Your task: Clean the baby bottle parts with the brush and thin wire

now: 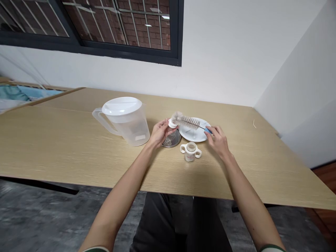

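Between the fingers of my left hand [159,133] is a small white bottle cap [172,123]. My right hand [218,140] grips the blue handle of a bottle brush [191,122], whose bristled head points left and meets the cap; whether its tip is inside the cap I cannot tell. Below the brush a two-handled baby bottle [190,152] stands upright, its top uncovered. A white plate [202,138] lies behind the brush, with a small clear item on it. Under my left hand is a round metal tray [178,140] holding something transparent, partly hidden.
A translucent pitcher [131,127] with a white lid stands left of my left hand. The wooden table [78,147] runs up to a white wall with a barred window [126,24]. A thin pale strip [254,124] lies at the right.
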Demonstrator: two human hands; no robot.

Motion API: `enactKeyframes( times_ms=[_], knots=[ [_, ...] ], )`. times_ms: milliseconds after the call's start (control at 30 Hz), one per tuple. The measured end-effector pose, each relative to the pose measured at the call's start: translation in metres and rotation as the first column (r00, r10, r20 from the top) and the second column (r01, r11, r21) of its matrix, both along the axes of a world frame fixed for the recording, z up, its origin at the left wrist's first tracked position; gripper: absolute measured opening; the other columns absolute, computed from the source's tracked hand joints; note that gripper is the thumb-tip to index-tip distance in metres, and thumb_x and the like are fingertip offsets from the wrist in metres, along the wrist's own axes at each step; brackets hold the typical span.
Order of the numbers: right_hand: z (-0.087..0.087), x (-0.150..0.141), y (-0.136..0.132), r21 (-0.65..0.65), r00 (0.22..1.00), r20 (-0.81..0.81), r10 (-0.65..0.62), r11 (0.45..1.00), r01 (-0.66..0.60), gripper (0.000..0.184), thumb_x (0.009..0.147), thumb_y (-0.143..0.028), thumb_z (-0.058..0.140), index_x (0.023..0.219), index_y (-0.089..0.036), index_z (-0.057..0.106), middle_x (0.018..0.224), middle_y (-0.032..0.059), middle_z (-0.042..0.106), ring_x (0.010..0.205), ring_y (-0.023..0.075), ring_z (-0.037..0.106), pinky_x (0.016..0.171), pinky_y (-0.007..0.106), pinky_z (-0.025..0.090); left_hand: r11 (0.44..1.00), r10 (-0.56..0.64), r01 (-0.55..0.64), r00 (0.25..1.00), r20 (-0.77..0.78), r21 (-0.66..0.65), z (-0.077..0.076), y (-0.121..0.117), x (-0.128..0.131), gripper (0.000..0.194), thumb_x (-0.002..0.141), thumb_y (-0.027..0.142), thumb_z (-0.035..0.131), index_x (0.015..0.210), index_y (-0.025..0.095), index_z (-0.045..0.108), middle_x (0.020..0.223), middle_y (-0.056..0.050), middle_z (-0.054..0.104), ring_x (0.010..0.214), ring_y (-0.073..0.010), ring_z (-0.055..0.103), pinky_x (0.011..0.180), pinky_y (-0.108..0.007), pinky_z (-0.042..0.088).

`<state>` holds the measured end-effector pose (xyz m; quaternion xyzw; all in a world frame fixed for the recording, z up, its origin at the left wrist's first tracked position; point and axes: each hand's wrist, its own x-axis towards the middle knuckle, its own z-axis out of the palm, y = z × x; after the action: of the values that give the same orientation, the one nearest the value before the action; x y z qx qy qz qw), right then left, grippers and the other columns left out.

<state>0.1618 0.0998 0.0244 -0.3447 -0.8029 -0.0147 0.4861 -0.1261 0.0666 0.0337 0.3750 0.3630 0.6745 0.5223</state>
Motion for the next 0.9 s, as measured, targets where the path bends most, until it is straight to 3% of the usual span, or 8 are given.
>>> enactKeyframes(
  times_ms=[167,267,367,500,600,800,900],
  knots=[
    [-0.0005,0.0032,0.0021,-0.046,0.996,-0.012,-0.092,0.995,0.091,0.030,0.100,-0.039,0.049,0.114,-0.020,0.067,0.102,0.0112,0.066,0.097,0.0250,0.063,0.088,0.042,0.054,1.000,0.006,-0.006,1.000,-0.007,-0.003,-0.0011,-0.0003,-0.0006,0.039,0.078,0.043,0.081,0.100,0.013,0.069,0.104,-0.011,0.076,0.086,-0.0191,0.075,0.076,-0.026,0.062],
    [0.0002,0.0017,0.0006,-0.068,0.997,-0.051,-0.051,0.997,0.047,0.031,0.101,-0.041,0.047,0.116,-0.021,0.065,0.105,0.0110,0.065,0.100,0.0244,0.062,0.090,0.041,0.054,1.000,0.023,-0.023,1.000,0.006,0.002,-0.0027,0.0004,-0.0008,0.041,0.068,0.041,0.089,0.090,0.014,0.068,0.108,-0.009,0.075,0.085,-0.0178,0.074,0.074,-0.024,0.061],
    [-0.0009,-0.0011,-0.0003,-0.097,1.000,-0.007,0.005,0.995,-0.006,0.031,0.102,-0.040,0.045,0.117,-0.023,0.065,0.108,0.0112,0.064,0.102,0.0243,0.062,0.090,0.040,0.054,0.999,0.051,-0.051,0.999,-0.007,0.015,-0.0046,0.0016,-0.0023,0.053,0.064,0.042,0.091,0.103,0.014,0.069,0.102,-0.009,0.077,0.082,-0.0170,0.074,0.072,-0.025,0.061],
    [-0.0031,0.0033,0.0042,-0.114,0.996,0.048,-0.076,0.990,0.081,0.032,0.101,-0.042,0.045,0.114,-0.022,0.066,0.104,0.0116,0.064,0.099,0.0258,0.061,0.090,0.043,0.052,0.997,0.069,-0.068,0.997,-0.037,0.022,-0.0062,0.0020,-0.0051,0.069,0.063,0.037,0.093,0.121,0.014,0.064,0.099,-0.011,0.078,0.081,-0.0173,0.074,0.074,-0.027,0.060],
    [-0.0026,0.0073,0.0066,-0.111,0.994,0.009,-0.105,0.988,0.105,0.034,0.101,-0.044,0.044,0.114,-0.021,0.065,0.103,0.0111,0.064,0.099,0.0257,0.061,0.090,0.043,0.052,0.997,0.075,-0.074,0.996,-0.055,0.027,-0.0064,0.0013,-0.0052,0.072,0.061,0.030,0.094,0.124,0.015,0.063,0.103,-0.012,0.078,0.083,-0.0174,0.075,0.077,-0.027,0.060],
    [-0.0013,0.0013,0.0013,-0.113,1.000,0.009,0.025,0.993,-0.024,0.032,0.101,-0.041,0.046,0.117,-0.022,0.066,0.107,0.0108,0.064,0.099,0.0236,0.062,0.089,0.040,0.054,0.993,0.110,-0.107,0.992,-0.067,0.050,-0.0042,0.0009,-0.0020,0.077,0.056,0.024,0.095,0.124,0.014,0.061,0.114,-0.014,0.075,0.093,-0.0196,0.075,0.088,-0.030,0.059],
    [-0.0023,0.0026,0.0025,-0.107,1.000,0.013,-0.026,0.994,0.027,0.031,0.101,-0.041,0.047,0.115,-0.021,0.066,0.104,0.0111,0.064,0.098,0.0246,0.062,0.088,0.041,0.054,0.990,0.134,-0.130,0.988,-0.072,0.056,-0.0030,0.0012,-0.0019,0.076,0.056,0.025,0.095,0.123,0.015,0.061,0.117,-0.015,0.074,0.099,-0.0213,0.074,0.091,-0.032,0.058]
  ],
)
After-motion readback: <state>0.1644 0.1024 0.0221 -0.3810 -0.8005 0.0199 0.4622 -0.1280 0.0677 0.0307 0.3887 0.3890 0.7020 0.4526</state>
